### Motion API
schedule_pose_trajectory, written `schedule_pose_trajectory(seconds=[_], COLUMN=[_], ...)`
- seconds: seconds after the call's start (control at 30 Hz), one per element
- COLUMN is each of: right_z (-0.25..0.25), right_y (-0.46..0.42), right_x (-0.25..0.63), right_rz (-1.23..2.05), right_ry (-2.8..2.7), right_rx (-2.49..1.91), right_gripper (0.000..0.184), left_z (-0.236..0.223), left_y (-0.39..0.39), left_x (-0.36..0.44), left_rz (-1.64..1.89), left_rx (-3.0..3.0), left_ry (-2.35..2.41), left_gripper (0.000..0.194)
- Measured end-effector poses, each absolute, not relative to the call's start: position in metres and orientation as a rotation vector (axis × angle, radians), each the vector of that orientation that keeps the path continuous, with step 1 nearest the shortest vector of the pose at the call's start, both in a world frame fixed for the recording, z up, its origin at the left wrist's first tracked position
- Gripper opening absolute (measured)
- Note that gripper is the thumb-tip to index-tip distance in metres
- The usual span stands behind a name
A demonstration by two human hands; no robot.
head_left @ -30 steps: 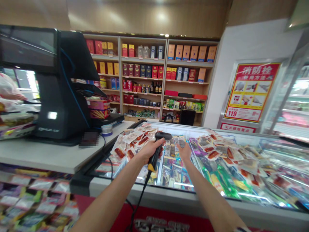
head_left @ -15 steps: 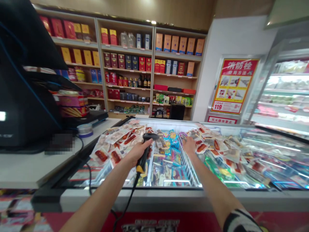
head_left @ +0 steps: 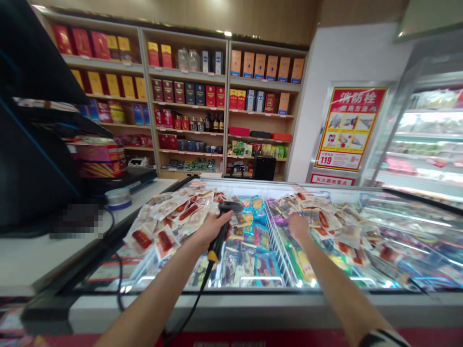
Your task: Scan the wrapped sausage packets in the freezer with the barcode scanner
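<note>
My left hand (head_left: 211,230) is wrapped round the handle of a black and yellow barcode scanner (head_left: 217,246), its head pointing away to the right. Beside it, left on the freezer glass, spreads a pile of clear sealed packets of reddish-brown food (head_left: 164,241). At the near left edge of a second pile of such packets (head_left: 323,219) is my right hand (head_left: 298,226), back of the hand toward me. Its fingers look curled and mostly hidden. A packet (head_left: 284,205) lies just beyond them; whether they hold anything is not visible.
Below the glass of the chest freezer (head_left: 249,300), colourful packaged frozen goods (head_left: 253,260) lie in wire baskets. A counter (head_left: 21,262) with a dark checkout machine (head_left: 32,159) stands at left; the scanner's cable (head_left: 197,301) hangs over the freezer's front edge. Behind are shelves (head_left: 188,106) of boxes.
My right hand has shifted right and slightly nearer, and its fingers look more curled. The left hand still grips the scanner. The view has turned slightly, with the left counter shifting left.
</note>
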State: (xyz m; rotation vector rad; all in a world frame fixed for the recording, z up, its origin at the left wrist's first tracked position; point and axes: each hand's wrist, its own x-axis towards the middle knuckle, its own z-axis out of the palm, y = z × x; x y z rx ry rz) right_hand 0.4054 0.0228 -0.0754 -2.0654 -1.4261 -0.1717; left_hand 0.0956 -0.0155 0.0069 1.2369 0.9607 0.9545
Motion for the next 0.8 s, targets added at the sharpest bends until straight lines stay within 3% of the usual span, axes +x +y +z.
schedule_pose_trajectory(seconds=[0.17, 0.3, 0.6, 0.8], right_z=[-0.081, -0.086, -0.073, -0.077], right_y=[-0.007, -0.017, -0.007, 0.007], right_x=[0.363, 0.328, 0.307, 0.321], right_rz=[-0.353, -0.285, -0.192, 0.154], right_ry=[-1.840, -1.977, -1.767, -1.340], right_rx=[-1.919, -1.850, -2.121, -1.679], right_gripper=[0.036, 0.029, 0.040, 0.023], left_z=[0.008, 0.013, 0.018, 0.020], left_y=[-0.025, -0.036, -0.046, -0.045], left_x=[0.093, 0.083, 0.065, 0.062], left_rz=[0.966, 0.964, 1.001, 1.000], left_rx=[1.240, 1.275, 1.250, 1.246], left_ry=[0.908, 0.890, 0.907, 0.892], left_gripper=[0.031, 0.030, 0.033, 0.032])
